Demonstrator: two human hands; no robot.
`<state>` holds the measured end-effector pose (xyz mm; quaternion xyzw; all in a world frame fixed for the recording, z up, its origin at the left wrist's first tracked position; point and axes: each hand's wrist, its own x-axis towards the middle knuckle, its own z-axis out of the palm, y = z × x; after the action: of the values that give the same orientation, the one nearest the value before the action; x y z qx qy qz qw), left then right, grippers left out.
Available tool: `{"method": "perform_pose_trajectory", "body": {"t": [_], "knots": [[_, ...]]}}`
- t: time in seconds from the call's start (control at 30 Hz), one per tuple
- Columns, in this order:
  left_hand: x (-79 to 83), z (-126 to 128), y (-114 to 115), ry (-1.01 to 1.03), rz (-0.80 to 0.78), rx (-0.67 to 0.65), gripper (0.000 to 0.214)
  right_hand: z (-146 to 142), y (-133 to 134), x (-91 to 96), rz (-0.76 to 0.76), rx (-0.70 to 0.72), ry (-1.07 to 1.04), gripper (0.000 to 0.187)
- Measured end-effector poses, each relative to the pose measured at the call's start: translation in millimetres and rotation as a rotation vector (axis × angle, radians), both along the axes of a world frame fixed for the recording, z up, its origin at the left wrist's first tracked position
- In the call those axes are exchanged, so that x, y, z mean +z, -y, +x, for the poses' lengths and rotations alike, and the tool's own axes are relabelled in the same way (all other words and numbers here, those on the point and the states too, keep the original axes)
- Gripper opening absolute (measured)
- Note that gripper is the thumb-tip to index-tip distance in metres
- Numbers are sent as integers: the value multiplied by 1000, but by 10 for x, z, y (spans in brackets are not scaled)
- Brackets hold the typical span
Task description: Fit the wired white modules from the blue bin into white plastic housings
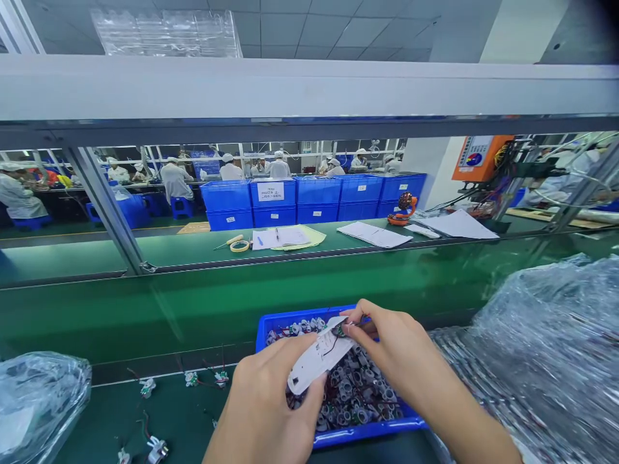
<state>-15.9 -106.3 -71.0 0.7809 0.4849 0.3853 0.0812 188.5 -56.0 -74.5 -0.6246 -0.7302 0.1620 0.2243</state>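
Our left hand [264, 406] grips a white plastic part [316, 361]; our right hand [391, 351] pinches its top end, above the blue bin [367, 430].

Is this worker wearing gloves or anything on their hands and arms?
No. The left hand and right hand are both bare: no gloves, rings or watch show. The right forearm is uncovered too, with no sleeve or wrist strap as far as the picture reaches.
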Motion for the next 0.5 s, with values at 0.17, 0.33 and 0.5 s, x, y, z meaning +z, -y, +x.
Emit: {"method": "perform_pose_trajectory", "body": {"t": [0.17,0.33,0.5], "knots": [[2,-1,0,-24,-26,40,32,-10,-2,-5,7,-6,-16,13],[54,44,13,47,-99,55,31,-9,8,7,31,0,-40,17],[83,86,39,108,-144,113,31,-29,17,14,38,-5,-54,17]]}}
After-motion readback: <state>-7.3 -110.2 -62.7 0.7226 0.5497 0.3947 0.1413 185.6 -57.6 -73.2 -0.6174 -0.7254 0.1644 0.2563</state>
